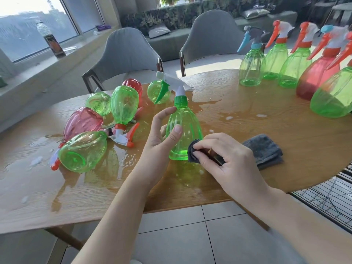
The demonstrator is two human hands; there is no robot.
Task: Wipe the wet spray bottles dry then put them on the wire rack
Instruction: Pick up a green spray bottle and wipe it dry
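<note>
While our left hand [162, 134] grips the upright green spray bottle [183, 130] on the wet counter [238, 103], our right hand [221, 155] pinches a dark cloth [193, 151] against its lower side, near the folded grey towel [264, 149].

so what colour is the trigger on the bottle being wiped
Green trigger on a white spray head, seen in the head view.
</note>
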